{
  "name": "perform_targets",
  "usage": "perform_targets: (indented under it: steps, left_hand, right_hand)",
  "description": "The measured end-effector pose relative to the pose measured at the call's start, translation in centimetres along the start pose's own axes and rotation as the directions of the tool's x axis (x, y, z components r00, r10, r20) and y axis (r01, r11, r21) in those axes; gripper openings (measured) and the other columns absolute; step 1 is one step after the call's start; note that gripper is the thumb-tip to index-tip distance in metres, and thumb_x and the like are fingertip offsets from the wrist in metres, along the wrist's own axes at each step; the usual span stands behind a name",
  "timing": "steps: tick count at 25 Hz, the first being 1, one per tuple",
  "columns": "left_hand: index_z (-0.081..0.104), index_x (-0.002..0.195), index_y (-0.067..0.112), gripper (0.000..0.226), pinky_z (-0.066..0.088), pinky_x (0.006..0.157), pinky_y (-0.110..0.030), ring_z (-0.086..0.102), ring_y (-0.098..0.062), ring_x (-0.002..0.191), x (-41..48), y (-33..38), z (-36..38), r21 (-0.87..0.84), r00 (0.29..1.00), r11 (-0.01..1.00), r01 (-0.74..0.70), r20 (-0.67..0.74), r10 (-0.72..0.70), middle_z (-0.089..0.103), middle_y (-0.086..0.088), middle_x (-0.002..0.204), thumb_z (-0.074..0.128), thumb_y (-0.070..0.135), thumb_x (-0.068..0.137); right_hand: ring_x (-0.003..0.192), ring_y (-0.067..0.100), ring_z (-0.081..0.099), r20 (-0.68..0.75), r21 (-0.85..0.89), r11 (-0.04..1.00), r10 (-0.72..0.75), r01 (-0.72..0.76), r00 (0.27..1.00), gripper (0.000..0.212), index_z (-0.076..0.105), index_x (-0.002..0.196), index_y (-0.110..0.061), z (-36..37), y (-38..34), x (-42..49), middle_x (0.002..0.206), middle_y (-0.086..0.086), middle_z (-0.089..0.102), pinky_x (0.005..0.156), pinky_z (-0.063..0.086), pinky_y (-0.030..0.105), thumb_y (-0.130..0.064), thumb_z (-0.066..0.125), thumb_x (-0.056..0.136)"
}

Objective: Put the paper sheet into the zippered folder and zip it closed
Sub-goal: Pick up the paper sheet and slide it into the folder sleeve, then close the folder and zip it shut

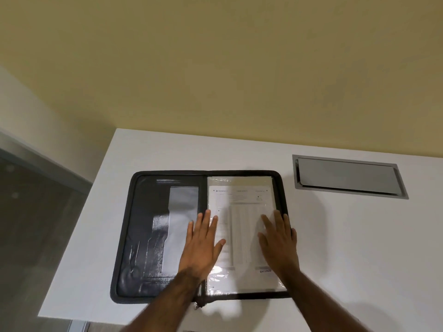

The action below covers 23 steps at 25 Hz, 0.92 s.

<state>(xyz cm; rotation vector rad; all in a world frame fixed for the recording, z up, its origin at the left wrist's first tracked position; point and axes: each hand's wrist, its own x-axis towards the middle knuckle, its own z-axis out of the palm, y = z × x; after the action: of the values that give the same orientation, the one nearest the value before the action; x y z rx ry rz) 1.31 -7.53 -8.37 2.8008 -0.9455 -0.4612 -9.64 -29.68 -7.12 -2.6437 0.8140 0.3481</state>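
Observation:
A black zippered folder (139,236) lies spread flat on the white table, its dark left half showing pockets and a grey strip. On its right half lies the printed paper sheet (242,212) over clear plastic sleeves. My left hand (202,245) rests flat with straight fingers across the folder's spine and the sheet's left edge. My right hand (279,240) presses flat on the sheet's right side, its outer fingers reaching the folder's right rim. A zipper pull hangs at the folder's near edge, partly hidden behind my left forearm.
The white table (347,248) ends at a left edge, with a dark floor beyond it. A grey recessed cable hatch (347,176) is set into the table to the right of the folder. A yellow wall rises behind the table.

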Motion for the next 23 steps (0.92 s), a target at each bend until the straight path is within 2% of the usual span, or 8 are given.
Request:
perform_targets:
  steps: [3,6,9,11,13,18,20,23]
  left_hand:
    - [0.02,0.158,0.019,0.068,0.001,0.125,-0.048,0.003,-0.032,0.155,-2.8,-4.8,-1.7,-0.129,0.937,0.938,0.321,-0.1,-0.334,0.006,-0.011,0.168,0.035,0.054,0.101]
    - [0.041,0.145,0.009,0.06,0.023,0.115,-0.06,0.031,-0.047,0.139,-7.9,-10.4,-2.1,-0.206,0.72,0.727,0.655,-0.123,-0.683,0.035,-0.025,0.154,0.049,0.045,0.098]
    - [0.048,0.127,0.009,0.047,0.041,0.1,-0.058,0.051,-0.043,0.115,-11.9,-12.9,-2.2,-0.225,0.581,0.569,0.791,-0.019,-0.814,0.053,-0.022,0.129,0.048,0.045,0.097]
    - [0.052,0.124,0.01,0.043,0.047,0.095,-0.054,0.055,-0.04,0.11,-13.0,-12.6,-3.6,-0.267,0.548,0.523,0.809,0.021,-0.837,0.056,-0.019,0.124,0.049,0.045,0.098]
    - [0.053,0.13,0.007,0.048,0.046,0.097,-0.052,0.053,-0.042,0.116,-12.7,-12.4,-4.8,-0.361,0.518,0.459,0.811,0.082,-0.851,0.054,-0.022,0.128,0.048,0.044,0.101]
    - [0.058,0.131,0.0,0.073,0.048,0.103,-0.05,0.058,-0.041,0.114,-11.5,-15.7,-6.1,-0.611,0.413,0.131,0.781,0.348,-0.842,0.06,-0.023,0.129,0.044,0.061,0.094]
    - [0.058,0.129,-0.004,0.072,0.046,0.102,-0.044,0.059,-0.04,0.115,-11.7,-16.5,-7.1,-0.729,0.443,0.031,0.683,0.38,-0.812,0.062,-0.023,0.129,0.044,0.058,0.096]
    - [0.065,0.114,-0.002,0.07,0.047,0.098,-0.044,0.064,-0.036,0.105,-11.9,-16.9,-10.0,-0.831,0.547,-0.026,0.556,0.39,-0.741,0.069,-0.02,0.114,0.034,0.059,0.101]
  right_hand:
    - [0.153,0.031,0.0,0.018,0.062,0.996,0.066,-0.067,0.998,0.055,0.023,0.151,-0.032,-0.2,0.9,-1.2,0.165,0.006,0.004,0.12,0.024,0.052,-0.043,0.042,0.1]
    - [0.146,0.033,0.026,0.037,0.089,0.992,0.087,-0.09,0.996,0.056,0.025,0.146,-0.034,-0.3,2.4,-2.8,0.159,0.006,0.015,0.108,0.044,0.053,-0.04,0.049,0.095]
    - [0.138,0.03,0.04,0.034,0.189,0.98,0.06,-0.065,0.998,0.056,0.03,0.145,-0.033,-0.1,3.0,-4.1,0.157,0.002,0.02,0.102,0.051,0.049,-0.035,0.053,0.094]
    - [0.139,0.031,0.039,0.037,0.23,0.972,0.037,-0.045,0.999,0.057,0.032,0.147,-0.03,0.0,3.2,-4.3,0.159,0.001,0.02,0.103,0.049,0.05,-0.035,0.055,0.095]
    - [0.144,0.032,0.032,0.091,0.235,0.969,0.063,-0.083,0.994,0.06,0.031,0.15,-0.026,0.0,3.4,-4.3,0.162,0.005,0.017,0.107,0.044,0.052,-0.036,0.055,0.096]
    - [0.15,0.032,0.021,0.179,0.321,0.938,0.072,-0.128,0.981,0.068,0.033,0.153,-0.017,-0.7,3.6,-4.5,0.165,0.012,0.014,0.118,0.029,0.048,-0.039,0.06,0.094]
    - [0.151,0.032,0.02,0.208,0.274,0.95,0.095,-0.151,0.973,0.068,0.035,0.152,-0.017,-0.8,3.3,-4.8,0.165,0.013,0.016,0.117,0.028,0.049,-0.044,0.058,0.094]
    - [0.138,0.031,0.038,0.05,0.064,0.993,0.092,-0.095,0.995,0.061,0.048,0.137,-0.021,-0.6,0.2,-5.5,0.15,0.015,0.042,0.107,0.037,0.052,-0.059,0.044,0.089]
